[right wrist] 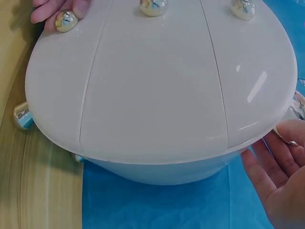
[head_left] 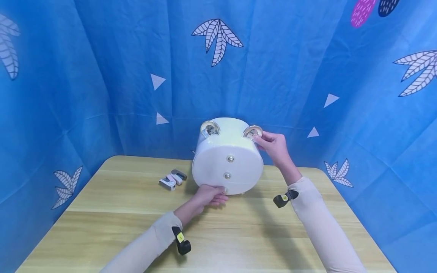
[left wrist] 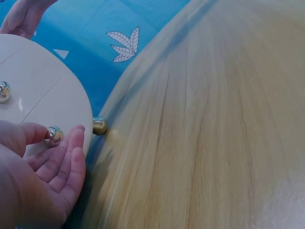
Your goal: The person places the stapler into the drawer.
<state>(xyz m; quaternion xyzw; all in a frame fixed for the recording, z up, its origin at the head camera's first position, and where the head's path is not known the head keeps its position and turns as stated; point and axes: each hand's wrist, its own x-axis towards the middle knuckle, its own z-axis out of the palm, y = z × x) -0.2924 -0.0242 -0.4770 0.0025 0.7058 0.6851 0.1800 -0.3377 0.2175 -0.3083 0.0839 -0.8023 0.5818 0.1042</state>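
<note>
And here's the white three-drawer box (head_left: 209,167), far middle of the desk (head_left: 102,204); the left hand (head_left: 207,194) pinches its lowest gold knob (left wrist: 55,136); the right hand (head_left: 274,146) grips its right-hand gold ear (head_left: 253,131)!

Pale wooden table with a white box and a few small things on it.
The table (head_left: 112,212) has a light yellowish top, its grain running from side to side in long bands, and its two far corners are rounded. Near the middle of the far edge stands the white box (head_left: 211,165), rounded and oval-fronted, with short gold feet (left wrist: 100,126) beneath it and its front towards the near side. Just left of the box lies a small cluster of objects (head_left: 168,182), white, pale pink and dark grey, close together and too small to identify. Soft shadows fall across the wood, a long one reaching nearer on the right.
</note>
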